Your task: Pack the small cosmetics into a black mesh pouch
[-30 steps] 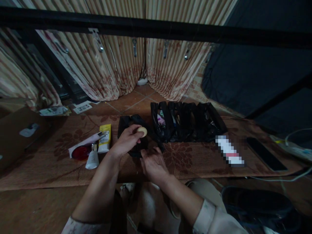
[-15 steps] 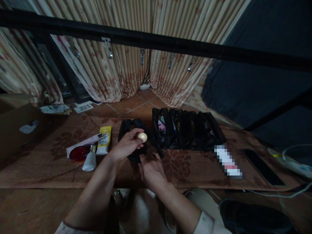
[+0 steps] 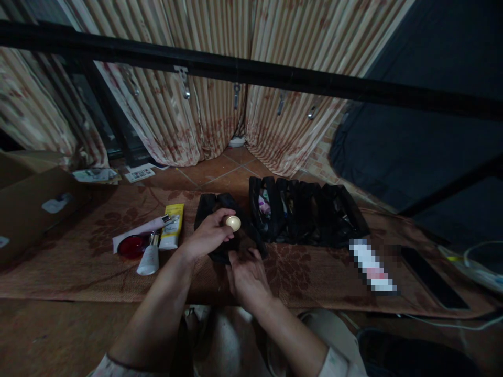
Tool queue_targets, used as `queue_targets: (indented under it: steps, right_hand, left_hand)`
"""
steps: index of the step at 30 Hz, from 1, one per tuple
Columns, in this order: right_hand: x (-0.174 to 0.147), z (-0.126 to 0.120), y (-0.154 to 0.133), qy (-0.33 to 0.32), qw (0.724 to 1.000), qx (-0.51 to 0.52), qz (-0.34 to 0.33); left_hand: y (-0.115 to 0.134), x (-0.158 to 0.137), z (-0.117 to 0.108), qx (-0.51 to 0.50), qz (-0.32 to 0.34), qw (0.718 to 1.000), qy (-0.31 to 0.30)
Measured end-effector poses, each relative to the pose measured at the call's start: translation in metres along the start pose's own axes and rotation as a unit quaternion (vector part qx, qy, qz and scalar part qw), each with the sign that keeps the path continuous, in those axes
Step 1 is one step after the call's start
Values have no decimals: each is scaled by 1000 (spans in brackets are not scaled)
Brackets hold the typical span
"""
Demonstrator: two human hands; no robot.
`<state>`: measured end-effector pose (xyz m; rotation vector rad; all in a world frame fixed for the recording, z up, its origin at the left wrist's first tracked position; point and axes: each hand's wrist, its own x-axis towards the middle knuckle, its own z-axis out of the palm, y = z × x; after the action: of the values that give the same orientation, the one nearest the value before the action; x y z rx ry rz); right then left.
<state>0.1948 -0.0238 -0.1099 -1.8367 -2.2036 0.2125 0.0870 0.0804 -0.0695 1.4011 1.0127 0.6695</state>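
Note:
My left hand is closed on a small round item with a pale gold, shiny top; whether it is a jar or the cap of a bottle, I cannot tell. It is held above a black fabric pouch, whose inside is dark. My right hand grips the near edge of that pouch, fingers curled over the rim. Just right of it stands a longer black organizer with several compartments, one showing a purple-and-white packet.
Left on the brown patterned cloth lie a yellow tube, a pale pink tube, a red round container and a white tube. A cardboard box stands far left, a phone right. A dark bar crosses above.
The whole view has shifted slightly, moving everything a little to the right. Both hands keep the same hold, the left on the gold-topped item and the right on the pouch edge.

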Motion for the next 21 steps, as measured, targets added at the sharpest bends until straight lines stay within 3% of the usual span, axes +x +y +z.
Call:
queue_targets:
  steps: [21]
  right_hand:
    - [-1, 0, -1, 4, 1000, 1, -3]
  left_hand:
    - [-1, 1, 0, 15, -16, 1000, -2]
